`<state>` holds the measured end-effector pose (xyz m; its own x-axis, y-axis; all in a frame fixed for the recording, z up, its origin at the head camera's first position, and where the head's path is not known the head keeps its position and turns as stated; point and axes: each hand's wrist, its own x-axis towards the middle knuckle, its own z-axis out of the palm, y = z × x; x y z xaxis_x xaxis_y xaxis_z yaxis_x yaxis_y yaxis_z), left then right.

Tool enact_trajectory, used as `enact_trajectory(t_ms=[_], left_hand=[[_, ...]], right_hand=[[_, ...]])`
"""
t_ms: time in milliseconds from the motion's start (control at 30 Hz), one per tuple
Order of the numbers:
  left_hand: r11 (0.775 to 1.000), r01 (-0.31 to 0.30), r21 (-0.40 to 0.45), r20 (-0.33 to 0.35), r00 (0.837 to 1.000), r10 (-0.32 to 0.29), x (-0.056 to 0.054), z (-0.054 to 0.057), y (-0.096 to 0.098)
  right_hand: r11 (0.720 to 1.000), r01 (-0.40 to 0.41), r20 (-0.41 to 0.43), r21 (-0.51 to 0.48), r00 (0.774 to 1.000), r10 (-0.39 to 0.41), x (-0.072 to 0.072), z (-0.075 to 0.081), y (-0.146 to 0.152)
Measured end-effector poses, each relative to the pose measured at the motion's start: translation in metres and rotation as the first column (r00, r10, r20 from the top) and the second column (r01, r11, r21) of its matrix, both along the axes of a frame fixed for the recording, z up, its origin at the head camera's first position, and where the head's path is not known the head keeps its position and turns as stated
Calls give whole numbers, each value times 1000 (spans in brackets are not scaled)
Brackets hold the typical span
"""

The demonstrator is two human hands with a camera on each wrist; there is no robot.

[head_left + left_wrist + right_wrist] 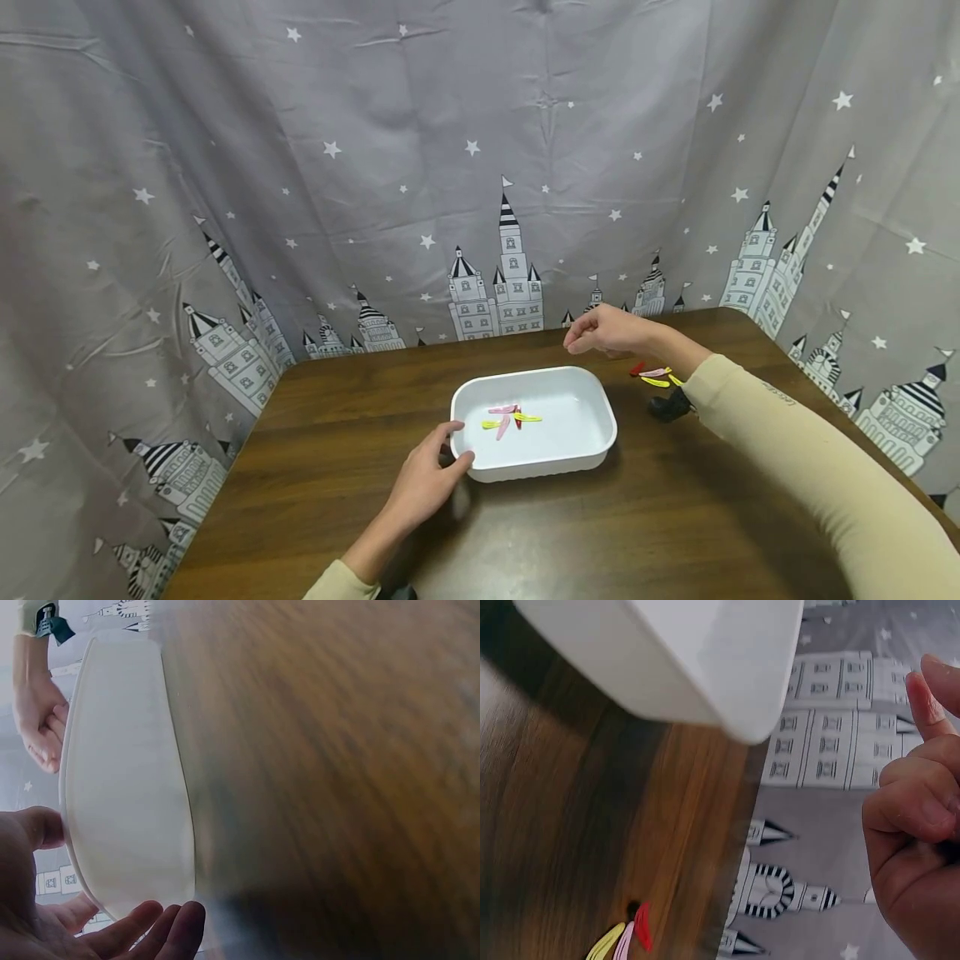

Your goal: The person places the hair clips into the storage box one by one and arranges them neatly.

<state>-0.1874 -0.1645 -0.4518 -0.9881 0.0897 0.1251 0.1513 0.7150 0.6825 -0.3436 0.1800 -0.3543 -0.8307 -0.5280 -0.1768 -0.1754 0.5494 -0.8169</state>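
A white rectangular tray (558,467) stands on the table, with several pink, yellow and red snap hair clips (504,427) lying loosely toward its left half. At the tray's left front corner my left hand (426,475) holds it, thumb near the rim and fingers (124,930) along the outer wall. My right hand (611,329) hovers past the tray's back right corner. Its fingers are bent, thumb and index tips close together; I see nothing between them. Beneath the right forearm, more red, pink and yellow hair clips (655,382) lie on the table, partly covered by the sleeve.
The brown wooden table (337,483) runs back to a grey curtain (420,150) printed with castles and stars. A black strap piece (669,407) hangs at the right wrist, close to the loose clips. The table's right edge lies beyond the right forearm.
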Motion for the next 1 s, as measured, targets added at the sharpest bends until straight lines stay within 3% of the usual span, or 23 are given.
enact_trajectory(t_ms=[300, 633, 1000], left_hand=[[1000, 0, 4, 6, 1000, 0, 0, 1, 1], [1000, -10, 10, 3, 1000, 10, 0, -1, -1], [1000, -18, 11, 14, 1000, 18, -1, 0, 2]], right_hand=[[995, 94, -31, -41, 995, -95, -4, -5, 40], [986, 165, -100, -3, 981, -165, -9, -15, 75], [956, 292, -45, -41, 955, -293, -7, -33, 106]])
